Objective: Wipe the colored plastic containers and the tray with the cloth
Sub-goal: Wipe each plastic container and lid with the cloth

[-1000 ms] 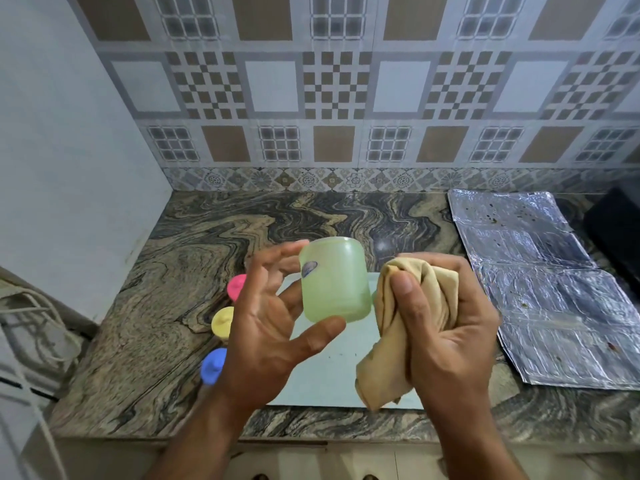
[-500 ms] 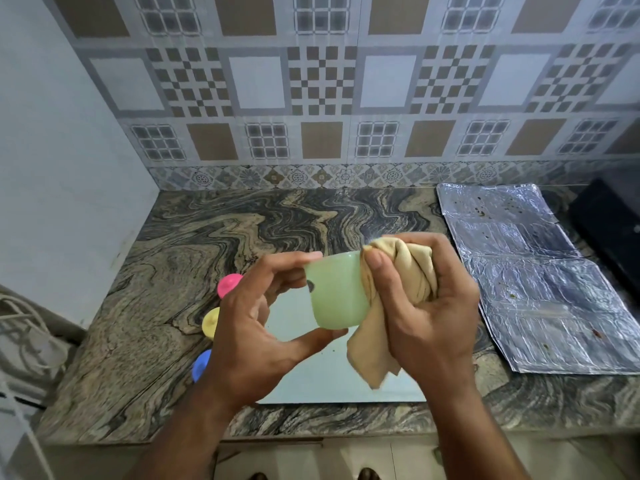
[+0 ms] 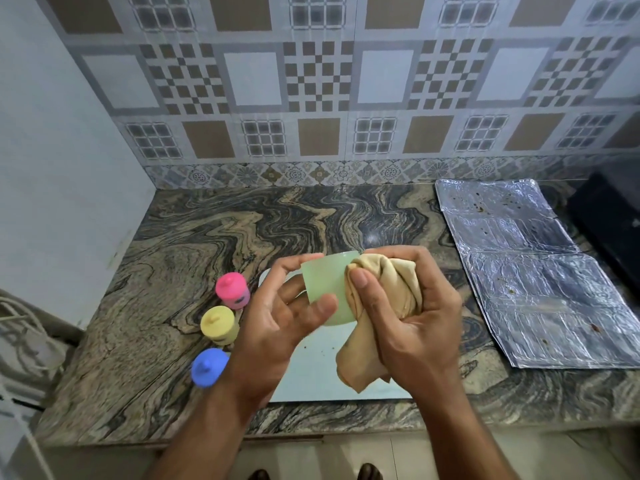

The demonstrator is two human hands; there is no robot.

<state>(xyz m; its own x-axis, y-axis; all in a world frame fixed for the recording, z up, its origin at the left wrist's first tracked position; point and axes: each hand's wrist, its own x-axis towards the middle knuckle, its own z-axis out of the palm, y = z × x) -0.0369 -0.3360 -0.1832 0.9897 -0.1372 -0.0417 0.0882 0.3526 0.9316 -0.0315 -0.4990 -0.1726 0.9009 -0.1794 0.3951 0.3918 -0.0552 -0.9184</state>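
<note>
wiping the green tub over the tray

holding a pale green container (image 3: 323,284) up above the counter, the left hand (image 3: 277,327) has thumb and fingers wrapped round it. the right hand (image 3: 412,306) is closed tight on a bunched tan cloth (image 3: 381,299), pressed right against the tub's right side, with a tail of cloth hanging down toward the near edge. both hands sit in front of the white tray (image 3: 311,368), so only its near part and a bit of the far left corner show; a few dark crumbs lie on it. just left of the tray, three lidded containers stand in a row on the marbled counter (image 3: 194,244): pink container (image 3: 232,290) farthest, yellow container (image 3: 219,324) in the middle, blue container (image 3: 207,367) nearest, partly tucked behind the left wrist. off to the right lies a sheet of crumpled foil (image 3: 533,271) with brown specks, and a dark object, too cropped to identify, at the far right edge. patterned tiles run along the back wall.
</note>
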